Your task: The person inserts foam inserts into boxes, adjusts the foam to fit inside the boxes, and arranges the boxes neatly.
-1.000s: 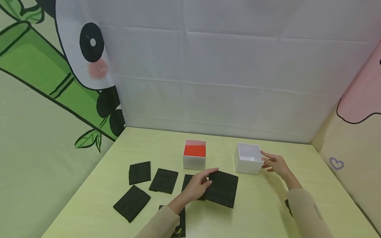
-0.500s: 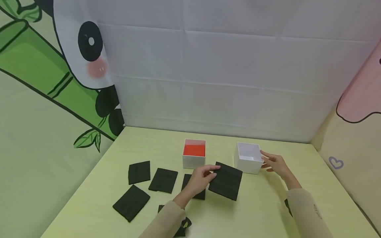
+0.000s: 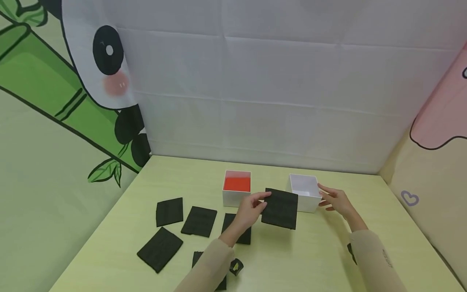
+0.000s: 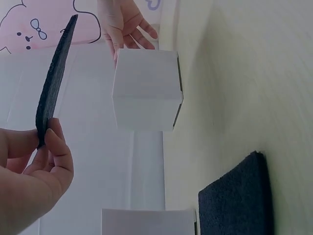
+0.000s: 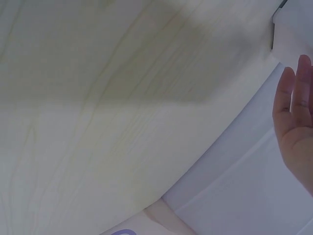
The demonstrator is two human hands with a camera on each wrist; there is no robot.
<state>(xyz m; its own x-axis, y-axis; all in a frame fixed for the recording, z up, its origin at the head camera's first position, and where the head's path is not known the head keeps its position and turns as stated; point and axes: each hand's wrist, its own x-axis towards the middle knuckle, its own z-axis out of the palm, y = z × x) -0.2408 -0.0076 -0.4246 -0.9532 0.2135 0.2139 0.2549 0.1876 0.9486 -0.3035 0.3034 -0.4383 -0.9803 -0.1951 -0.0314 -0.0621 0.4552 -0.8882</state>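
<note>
My left hand (image 3: 250,211) pinches a flat black square of felt-like cloth (image 3: 280,209) by its left edge, thumb on one face and fingers on the other. The left wrist view shows this black cloth (image 4: 56,78) edge-on, raised off the table and fairly stiff. In the head view it overlaps the front left corner of a white box (image 3: 308,202), whose open top shows a bare white inside. My right hand (image 3: 337,201) is at that box's right side, fingers extended with the tips right at the wall. In the right wrist view the right hand (image 5: 296,117) has relaxed fingers.
A second white box (image 3: 237,198) holds something red (image 3: 237,184). Several black cloth squares lie on the left half of the table, among them one near the front left (image 3: 159,249). A white backdrop (image 3: 255,101) closes off the table's back edge.
My left hand has lifted the black cloth and carried it up, away from me and slightly right, toward the white box. The right hand has stayed at the box's side.
</note>
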